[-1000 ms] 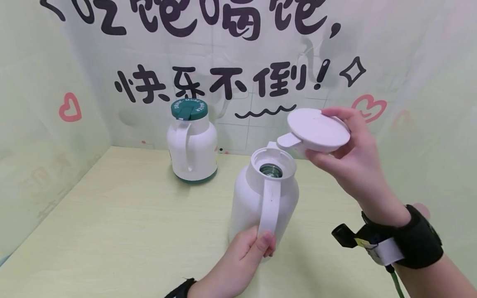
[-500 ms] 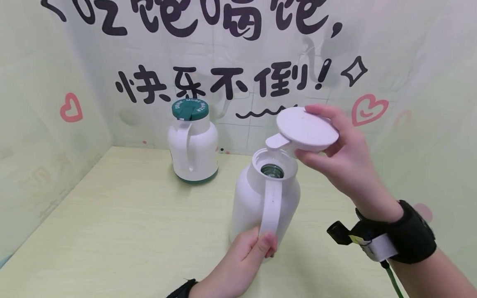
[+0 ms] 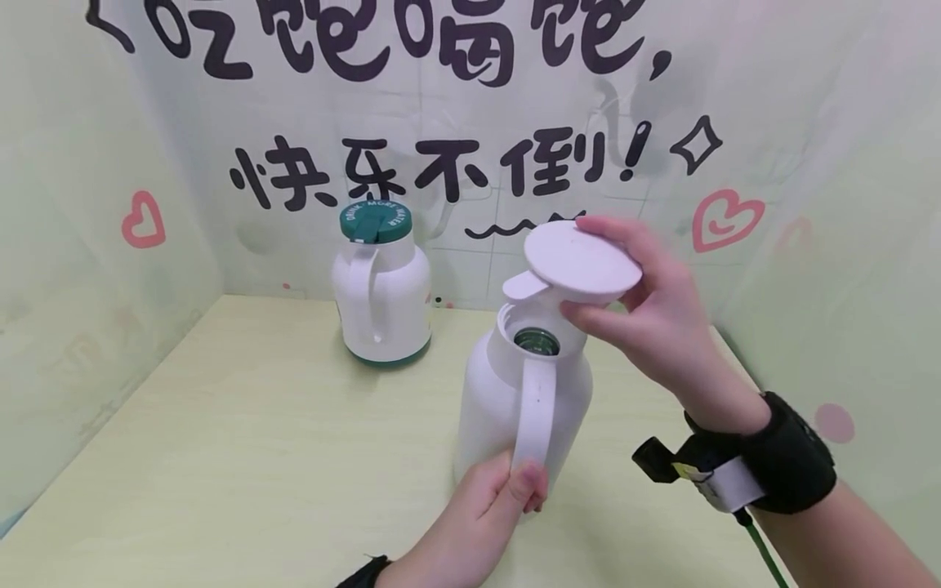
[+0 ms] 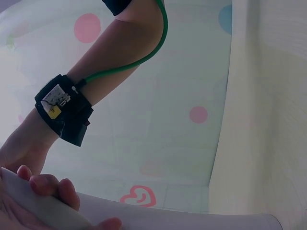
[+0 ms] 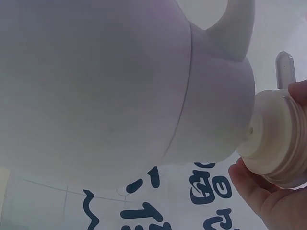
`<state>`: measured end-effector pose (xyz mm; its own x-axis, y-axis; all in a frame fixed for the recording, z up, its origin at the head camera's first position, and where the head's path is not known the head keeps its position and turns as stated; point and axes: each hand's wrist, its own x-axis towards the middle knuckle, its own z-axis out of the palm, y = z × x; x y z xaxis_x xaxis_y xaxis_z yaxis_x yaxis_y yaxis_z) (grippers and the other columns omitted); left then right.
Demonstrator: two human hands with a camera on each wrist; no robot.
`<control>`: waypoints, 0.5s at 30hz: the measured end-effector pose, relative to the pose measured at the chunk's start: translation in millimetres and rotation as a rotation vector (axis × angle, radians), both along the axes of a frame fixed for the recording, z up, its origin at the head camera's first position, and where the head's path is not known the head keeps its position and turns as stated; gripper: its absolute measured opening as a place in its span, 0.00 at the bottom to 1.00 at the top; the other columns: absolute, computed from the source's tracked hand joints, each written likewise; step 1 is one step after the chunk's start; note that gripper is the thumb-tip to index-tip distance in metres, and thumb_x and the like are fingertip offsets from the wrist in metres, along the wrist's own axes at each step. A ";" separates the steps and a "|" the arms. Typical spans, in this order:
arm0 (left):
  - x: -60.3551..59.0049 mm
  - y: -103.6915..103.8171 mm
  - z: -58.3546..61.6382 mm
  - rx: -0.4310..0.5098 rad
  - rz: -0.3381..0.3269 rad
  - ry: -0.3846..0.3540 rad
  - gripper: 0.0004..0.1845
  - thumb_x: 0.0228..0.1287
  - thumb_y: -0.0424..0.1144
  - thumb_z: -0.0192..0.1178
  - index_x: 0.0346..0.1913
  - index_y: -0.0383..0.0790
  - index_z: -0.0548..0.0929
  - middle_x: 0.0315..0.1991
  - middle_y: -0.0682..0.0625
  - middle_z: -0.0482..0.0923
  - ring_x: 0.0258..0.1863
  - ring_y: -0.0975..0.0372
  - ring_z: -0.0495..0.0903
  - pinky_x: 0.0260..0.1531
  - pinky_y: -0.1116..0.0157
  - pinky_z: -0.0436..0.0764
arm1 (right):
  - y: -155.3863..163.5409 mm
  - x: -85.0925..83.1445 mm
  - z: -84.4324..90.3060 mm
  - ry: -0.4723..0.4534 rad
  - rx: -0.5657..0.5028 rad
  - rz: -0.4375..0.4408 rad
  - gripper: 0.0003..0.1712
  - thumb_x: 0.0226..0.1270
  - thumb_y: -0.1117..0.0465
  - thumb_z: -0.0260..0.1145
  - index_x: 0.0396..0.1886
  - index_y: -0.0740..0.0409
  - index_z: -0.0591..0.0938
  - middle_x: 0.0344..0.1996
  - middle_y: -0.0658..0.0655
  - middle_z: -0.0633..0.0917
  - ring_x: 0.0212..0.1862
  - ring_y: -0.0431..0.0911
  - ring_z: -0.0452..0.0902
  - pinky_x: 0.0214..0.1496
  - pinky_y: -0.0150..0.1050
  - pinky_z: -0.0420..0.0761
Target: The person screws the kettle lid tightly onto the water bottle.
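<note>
ideally, the right hand (image 3: 662, 318), pinching the white lid (image 3: 581, 263), lowers it level onto the open jug (image 3: 524, 400) while the left hand (image 3: 488, 510) grips the handle (image 3: 535, 412) firmly.

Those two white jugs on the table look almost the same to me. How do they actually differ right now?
The near jug is open: its white lid is off, held above the mouth by the right hand. The far jug is closed with a green lid.

The near jug is white all over; the far one has a green base band.

The left hand grips the near jug's handle; nobody touches the far jug.

Both stand upright, with rounded white bodies and handles facing the person.
</note>
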<state>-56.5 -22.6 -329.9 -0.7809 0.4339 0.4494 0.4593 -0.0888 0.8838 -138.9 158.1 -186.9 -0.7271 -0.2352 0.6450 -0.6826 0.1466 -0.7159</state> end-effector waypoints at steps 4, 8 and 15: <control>-0.1 -0.1 0.2 0.008 -0.015 -0.009 0.14 0.76 0.36 0.43 0.31 0.38 0.73 0.25 0.51 0.68 0.28 0.69 0.67 0.32 0.71 0.70 | -1.2 -1.9 -4.6 0.013 0.041 -0.015 0.37 0.46 0.81 0.69 0.60 0.64 0.73 0.54 0.58 0.75 0.50 0.52 0.72 0.47 0.32 0.77; 0.1 -0.3 1.0 0.015 -0.021 -0.017 0.14 0.76 0.36 0.43 0.30 0.38 0.73 0.24 0.52 0.67 0.28 0.69 0.66 0.31 0.71 0.69 | -1.7 -3.3 -8.8 0.013 0.054 -0.013 0.37 0.46 0.81 0.69 0.60 0.64 0.73 0.54 0.57 0.75 0.49 0.52 0.73 0.47 0.32 0.76; 0.5 -0.2 1.9 0.017 -0.021 -0.028 0.14 0.76 0.37 0.43 0.30 0.39 0.72 0.24 0.52 0.67 0.28 0.69 0.66 0.31 0.71 0.69 | -3.1 -3.9 -15.8 0.011 0.069 -0.001 0.38 0.45 0.81 0.70 0.60 0.63 0.74 0.54 0.55 0.75 0.49 0.51 0.73 0.45 0.32 0.76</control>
<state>-56.1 -22.7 -328.0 -0.7843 0.4425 0.4348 0.4320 -0.1134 0.8947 -142.8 155.1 -202.8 -0.7202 -0.2789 0.6352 -0.6902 0.1958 -0.6966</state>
